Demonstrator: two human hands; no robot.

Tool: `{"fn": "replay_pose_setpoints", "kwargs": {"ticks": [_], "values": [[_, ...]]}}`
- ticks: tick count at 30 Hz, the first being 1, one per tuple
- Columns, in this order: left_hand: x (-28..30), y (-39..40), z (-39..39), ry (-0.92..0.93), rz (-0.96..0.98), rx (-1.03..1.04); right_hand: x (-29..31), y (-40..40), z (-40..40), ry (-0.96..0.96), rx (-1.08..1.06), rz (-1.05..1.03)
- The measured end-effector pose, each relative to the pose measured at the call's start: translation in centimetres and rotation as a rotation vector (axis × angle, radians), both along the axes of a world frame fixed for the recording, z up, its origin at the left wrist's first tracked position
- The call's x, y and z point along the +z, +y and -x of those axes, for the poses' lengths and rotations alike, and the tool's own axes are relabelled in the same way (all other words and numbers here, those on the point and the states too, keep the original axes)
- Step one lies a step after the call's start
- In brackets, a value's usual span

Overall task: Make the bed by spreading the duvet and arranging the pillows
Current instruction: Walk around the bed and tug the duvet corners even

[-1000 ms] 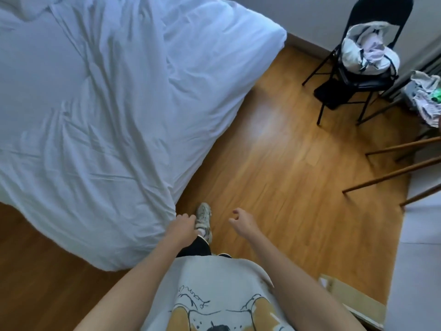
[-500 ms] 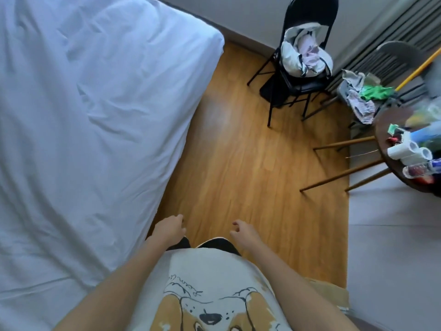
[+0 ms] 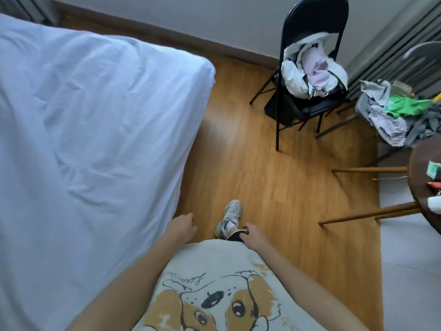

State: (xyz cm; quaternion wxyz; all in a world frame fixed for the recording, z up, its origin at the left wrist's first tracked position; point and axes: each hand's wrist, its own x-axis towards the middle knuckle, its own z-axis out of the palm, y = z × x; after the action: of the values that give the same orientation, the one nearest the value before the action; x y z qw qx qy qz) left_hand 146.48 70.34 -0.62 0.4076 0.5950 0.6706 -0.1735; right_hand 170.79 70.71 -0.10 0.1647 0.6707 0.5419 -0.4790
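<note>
Walked further along bed; duvet (image 3: 90, 130) spread, pillows unseen, left hand (image 3: 182, 226) and right hand (image 3: 254, 236) loosely curled, empty.

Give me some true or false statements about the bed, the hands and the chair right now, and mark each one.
1. The duvet covers the bed. True.
2. The left hand grips the duvet. False: it holds nothing, beside the duvet's edge.
3. Clothes lie on the black chair. True.
4. The right hand holds a pillow. False: it is empty, and no pillow shows.
5. The floor is carpeted. False: it is wood.
</note>
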Motion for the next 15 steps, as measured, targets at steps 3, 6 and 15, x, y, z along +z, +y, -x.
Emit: {"fn": "replay_pose_setpoints", "kwargs": {"ticks": [3, 6, 15], "values": [[1.9, 7.4, -2.4, 0.010, 0.028, 0.030, 0.6, 8.0, -1.5, -0.008, 0.002, -0.001], [2.5, 16.0, -4.3, -0.028, -0.023, 0.051, 1.5, 16.8, -2.5, 0.014, 0.004, -0.018], [0.8, 37.8, -4.0, -0.124, -0.057, 0.109, 1.1, 39.8, -0.9, -0.005, 0.048, -0.028]]}}
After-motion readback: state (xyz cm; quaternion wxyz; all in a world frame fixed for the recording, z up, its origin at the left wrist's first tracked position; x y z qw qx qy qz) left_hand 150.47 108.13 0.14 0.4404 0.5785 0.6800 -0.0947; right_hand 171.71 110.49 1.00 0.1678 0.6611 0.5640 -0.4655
